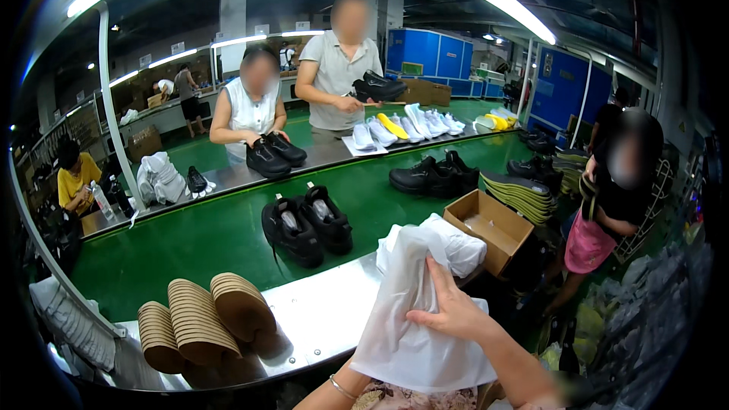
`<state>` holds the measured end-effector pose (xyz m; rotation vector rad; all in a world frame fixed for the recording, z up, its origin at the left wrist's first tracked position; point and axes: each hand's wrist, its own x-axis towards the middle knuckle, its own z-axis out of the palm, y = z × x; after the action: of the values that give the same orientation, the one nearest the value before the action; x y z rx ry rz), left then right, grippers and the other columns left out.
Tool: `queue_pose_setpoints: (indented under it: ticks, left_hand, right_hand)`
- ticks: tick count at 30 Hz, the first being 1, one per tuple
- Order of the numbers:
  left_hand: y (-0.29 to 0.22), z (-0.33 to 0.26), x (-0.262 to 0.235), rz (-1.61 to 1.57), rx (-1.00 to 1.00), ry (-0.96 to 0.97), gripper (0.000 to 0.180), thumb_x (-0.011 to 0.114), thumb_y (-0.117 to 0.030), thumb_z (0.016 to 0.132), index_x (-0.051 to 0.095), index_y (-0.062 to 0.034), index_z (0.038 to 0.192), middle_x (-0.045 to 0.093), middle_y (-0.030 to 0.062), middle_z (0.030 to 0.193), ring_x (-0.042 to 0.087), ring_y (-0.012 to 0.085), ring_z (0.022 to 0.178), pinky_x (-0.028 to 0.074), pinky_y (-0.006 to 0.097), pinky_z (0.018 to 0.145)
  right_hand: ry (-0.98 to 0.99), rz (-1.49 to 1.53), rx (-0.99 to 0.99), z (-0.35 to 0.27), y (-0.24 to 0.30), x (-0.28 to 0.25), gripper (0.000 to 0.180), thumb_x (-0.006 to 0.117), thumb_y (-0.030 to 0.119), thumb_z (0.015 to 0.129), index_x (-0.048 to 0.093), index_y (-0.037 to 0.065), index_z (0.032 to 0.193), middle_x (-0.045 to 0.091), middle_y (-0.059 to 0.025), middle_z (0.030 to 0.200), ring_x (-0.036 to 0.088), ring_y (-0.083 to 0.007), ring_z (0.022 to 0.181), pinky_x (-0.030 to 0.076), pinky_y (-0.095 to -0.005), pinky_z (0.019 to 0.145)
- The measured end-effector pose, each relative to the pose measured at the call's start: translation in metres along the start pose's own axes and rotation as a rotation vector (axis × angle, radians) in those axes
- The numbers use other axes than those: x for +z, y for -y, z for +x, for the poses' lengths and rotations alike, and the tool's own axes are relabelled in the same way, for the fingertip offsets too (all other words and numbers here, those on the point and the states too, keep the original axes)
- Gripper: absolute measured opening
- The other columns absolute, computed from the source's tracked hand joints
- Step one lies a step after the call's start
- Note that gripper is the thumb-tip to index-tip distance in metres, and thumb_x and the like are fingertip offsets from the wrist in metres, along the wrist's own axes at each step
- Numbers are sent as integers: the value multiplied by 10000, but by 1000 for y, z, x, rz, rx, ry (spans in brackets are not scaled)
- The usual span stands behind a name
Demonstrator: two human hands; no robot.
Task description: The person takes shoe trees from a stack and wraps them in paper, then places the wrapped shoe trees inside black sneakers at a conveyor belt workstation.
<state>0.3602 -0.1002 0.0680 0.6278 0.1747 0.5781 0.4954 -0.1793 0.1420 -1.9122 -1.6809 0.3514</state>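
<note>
Nearest the camera, the right hand [454, 310] lies on a large white thin plastic bag [414, 319], its fingers [439, 277] stretched long and spread flat against the sheet, the thumb pinching a fold. The left hand is hidden behind the bag, only a wrist with a thin bracelet [341, 388] showing, so its fingers cannot be told. The bag hangs over the near edge of the steel counter [319, 315]. To the left on this counter stand three leaning stacks of tan cardboard insoles [201, 323]. Just right of the bag sits one open brown cardboard box [488, 226]. Beyond, on the green conveyor belt [213, 239], rests one pair of black sneakers [307, 225], with a second black pair [434, 175] farther right. Across the belt, two people stand, each handling black shoes.
</note>
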Motion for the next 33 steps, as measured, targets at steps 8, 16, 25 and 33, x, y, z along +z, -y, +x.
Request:
queue_pose_setpoints:
  ticks: [8,16,25,33]
  left_hand:
    - [11,0,-70,-56,-122,155,435,485,-204,902,416,56,1243,551,162,1117,602,250,925,533,345,781]
    - [-40,-6,-40,299,42,229,592,502,-307,897,302,46,1328,458,202,1258,466,273,1164,387,390,974]
    - [4,-9,49,1848,1227,27,244,637,-54,759,593,3,993,504,187,1084,496,346,1024,399,413,863]
    - [47,20,24,1422,356,-9,404,546,-182,871,479,63,1185,538,249,1051,523,378,975,431,375,828]
  right_hand:
    - [241,-219,149,-1,20,2,1212,696,563,633,-63,27,1412,297,-316,1297,447,-471,1115,387,-419,957]
    - [37,-151,193,-17,12,17,1168,730,471,619,-2,30,1415,390,-312,1132,522,-473,953,457,-446,830]
    - [-159,-356,220,-55,-5,39,1055,768,313,606,130,77,1413,390,-293,1084,563,-422,826,512,-416,707]
    - [-69,-337,275,-92,-20,57,1030,764,278,626,138,58,1413,392,-309,1084,565,-430,815,521,-417,693]
